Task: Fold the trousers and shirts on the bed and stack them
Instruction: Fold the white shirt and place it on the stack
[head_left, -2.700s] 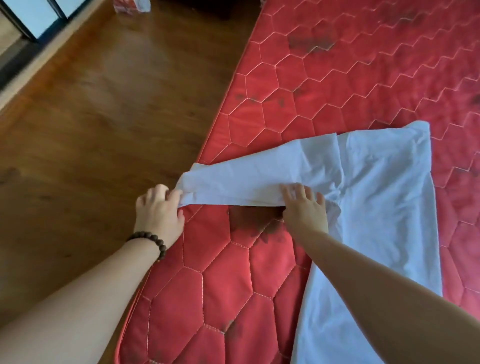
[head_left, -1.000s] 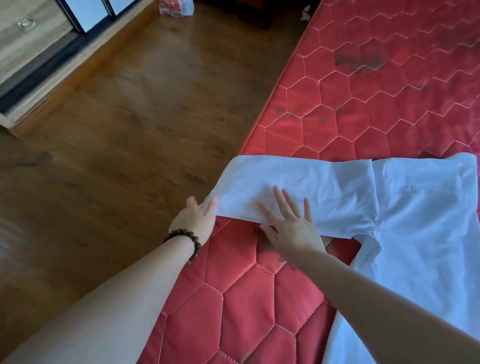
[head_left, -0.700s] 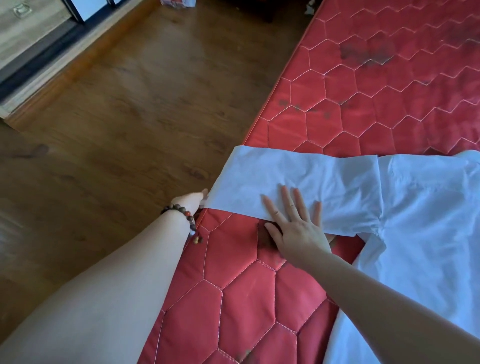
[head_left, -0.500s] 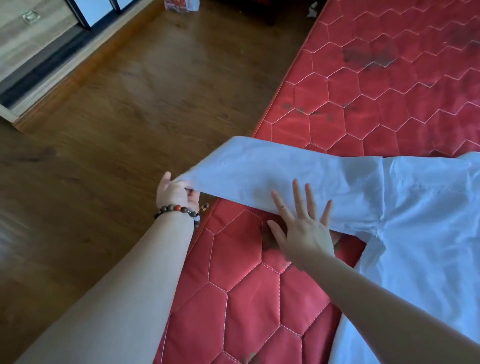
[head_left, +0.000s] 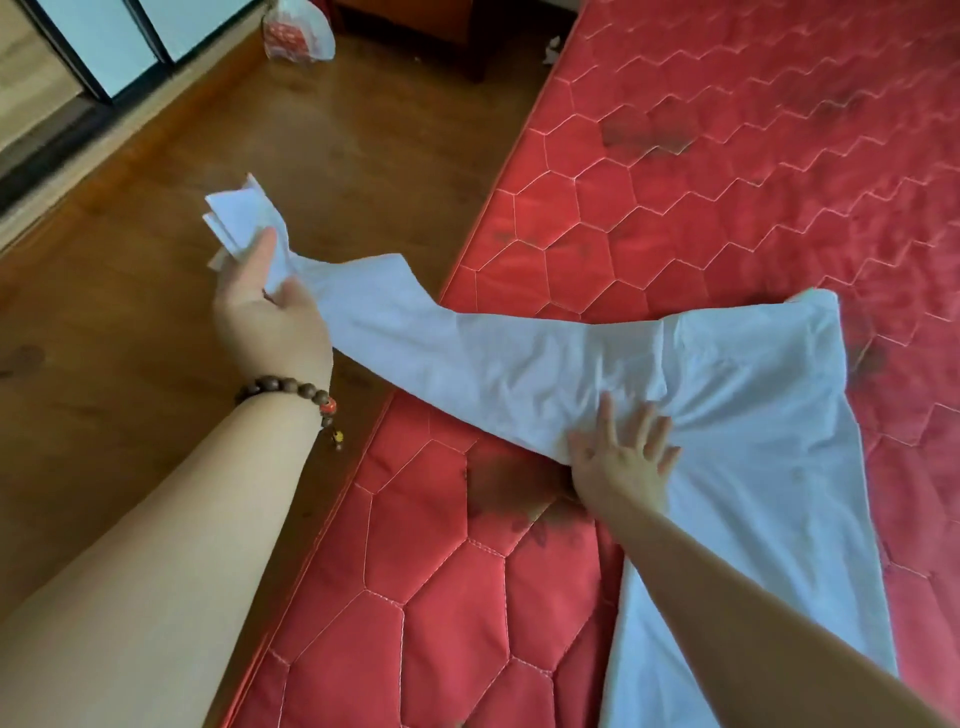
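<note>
A white shirt (head_left: 753, 431) lies on the red quilted mattress (head_left: 727, 171), its body running toward the lower right. One long sleeve (head_left: 457, 343) stretches left past the mattress edge, lifted over the floor. My left hand (head_left: 270, 317), with a bead bracelet on the wrist, grips the cuff end of that sleeve, palm up. My right hand (head_left: 623, 457) presses flat with spread fingers on the shirt near the armpit, where sleeve meets body.
Brown wooden floor (head_left: 156, 364) fills the left. A plastic bag (head_left: 296, 31) lies on the floor at the top, near a dark piece of furniture (head_left: 415, 31). A sliding door frame (head_left: 78, 78) sits at the upper left. Dark stains mark the mattress.
My left hand has pulled the sleeve's cuff up and out to the left, off the mattress and over the floor. My right hand slid right, toward the armpit, staying flat.
</note>
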